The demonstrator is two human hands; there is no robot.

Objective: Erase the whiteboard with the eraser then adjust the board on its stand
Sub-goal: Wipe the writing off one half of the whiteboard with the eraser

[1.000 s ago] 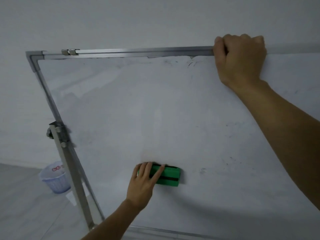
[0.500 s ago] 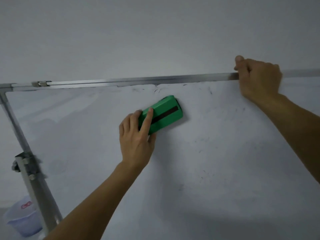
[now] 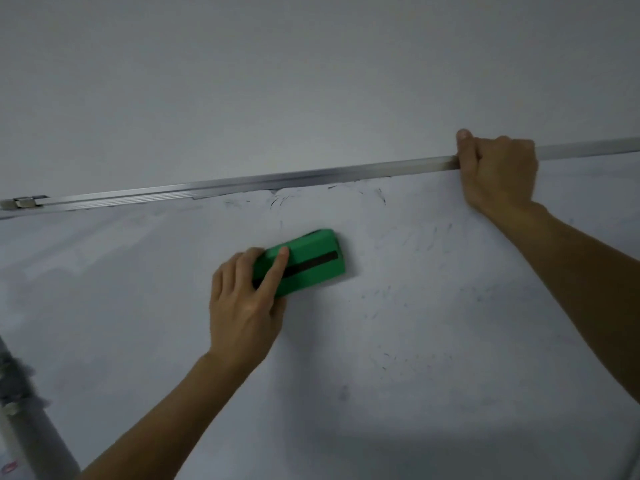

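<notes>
Pressing the eraser (image 3: 308,261) flat against the board (image 3: 415,341), the left hand (image 3: 242,299) grasps its lower-left end. The index finger lies across the green back, over the black strip that runs along it. The other fingers curl round the upper edge and the thumb tucks under the lower one. The eraser sits tilted, its right end higher, in the upper middle of the board. It lies below the top rail (image 3: 277,180) and apart from it.

The right hand (image 3: 498,174) is clenched on that rail well to the right of the eraser. Its fingers wrap over the top and out of sight behind, with one fingertip showing above the metal. The forearm slants down to the right edge of the view.

Thin dark marks (image 3: 381,195) lie just under the rail, above and to the right of the eraser. Fainter specks are scattered over the surface to its right and below. The surface to the left of the eraser looks pale and smeared.

At the far left a small metal clip (image 3: 24,201) sits on the rail. A grey post (image 3: 34,438) of the stand rises at the lower left, blurred. A plain pale wall (image 3: 311,81) fills the view above the board.
</notes>
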